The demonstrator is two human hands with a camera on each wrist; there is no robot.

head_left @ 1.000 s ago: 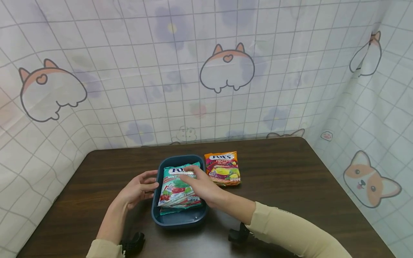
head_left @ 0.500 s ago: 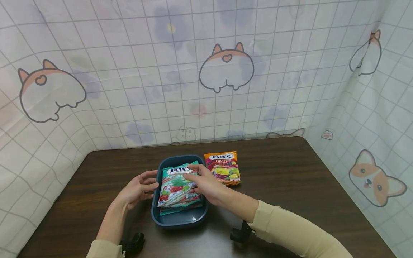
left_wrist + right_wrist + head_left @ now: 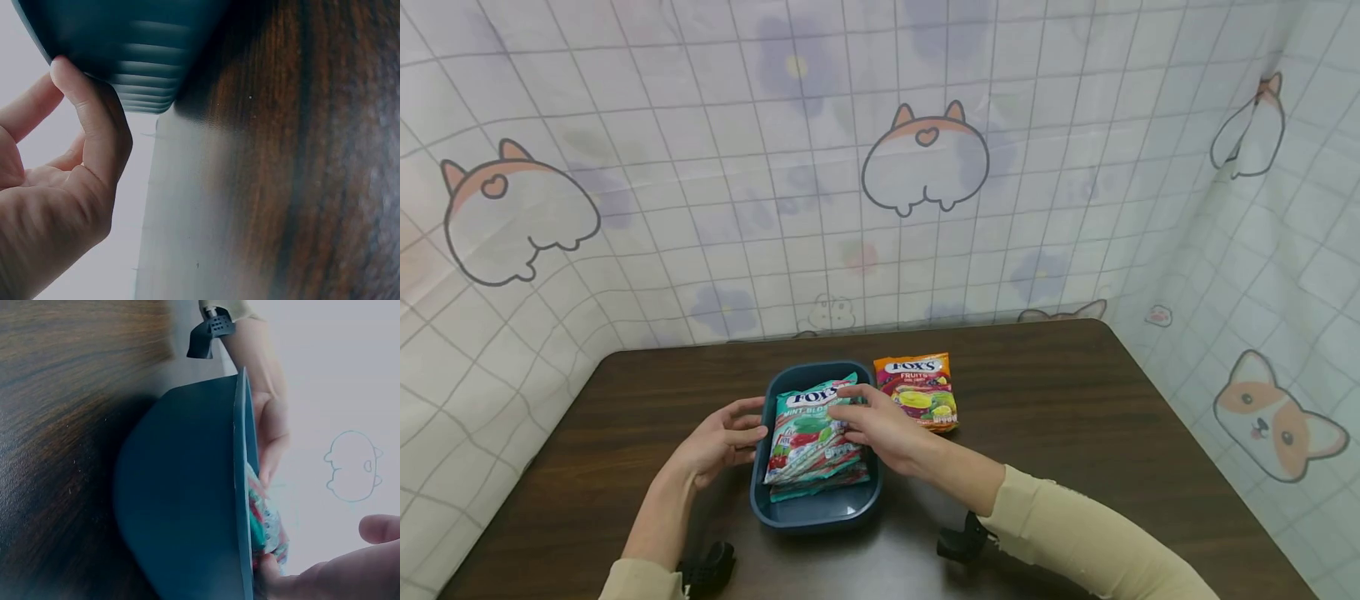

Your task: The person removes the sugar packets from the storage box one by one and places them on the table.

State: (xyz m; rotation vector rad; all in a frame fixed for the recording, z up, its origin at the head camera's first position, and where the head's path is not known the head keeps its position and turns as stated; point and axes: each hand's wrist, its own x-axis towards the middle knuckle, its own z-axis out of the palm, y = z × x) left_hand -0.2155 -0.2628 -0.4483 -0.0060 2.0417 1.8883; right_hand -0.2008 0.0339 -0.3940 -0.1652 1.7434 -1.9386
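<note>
Inside a dark blue plastic bin (image 3: pixel 816 523) lie green Fox's mint candy bags (image 3: pixel 808 442), one on top of another. My left hand (image 3: pixel 722 442) is at the bin's left side, its fingertips touching the rim with no clear grip. My right hand (image 3: pixel 880 425) reaches over the right rim, fingers against the right edge of the top bag. In the right wrist view a finger (image 3: pixel 270 567) of that hand touches the bag, while the thumb (image 3: pixel 380 528) stands apart from it. The right hand hides part of the bag's right side.
An orange and red Fox's fruits candy bag (image 3: pixel 917 392) lies on the dark wooden table (image 3: pixel 1030 392), just right of the bin. Behind the table hangs a white gridded cloth (image 3: pixel 737 192) with dog prints. Black wrist mounts (image 3: pixel 962 542) sit under the forearms.
The top candy bag has turned counterclockwise and shifted slightly left in the bin. My right hand has drawn back a little to the right. The left hand has not moved.
</note>
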